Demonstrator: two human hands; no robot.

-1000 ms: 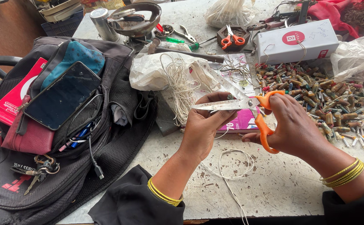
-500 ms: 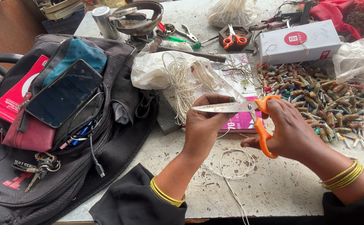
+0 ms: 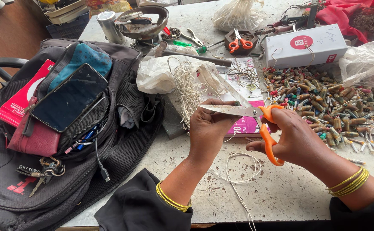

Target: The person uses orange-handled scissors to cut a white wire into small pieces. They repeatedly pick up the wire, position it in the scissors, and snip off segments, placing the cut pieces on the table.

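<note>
Right hand is closed around the handles of the orange-handled steel scissors, fingers through the loops; the blades point toward the left hand and appear nearly together. Left hand is curled into a loose fist just beside the blade tips, fingertips pinched; what it pinches is too small to tell, though a thin pale thread hangs below both hands and loops on the worn grey bench near its front edge.

Behind the hands, toward the bench's middle: a bundle of pale string on crumpled white plastic, and a pink printed card partly under the scissors. Toward the right edge lies a heap of small coloured thread spools; behind it, a white cardboard box. A black backpack carrying a dark smartphone occupies the left edge.
</note>
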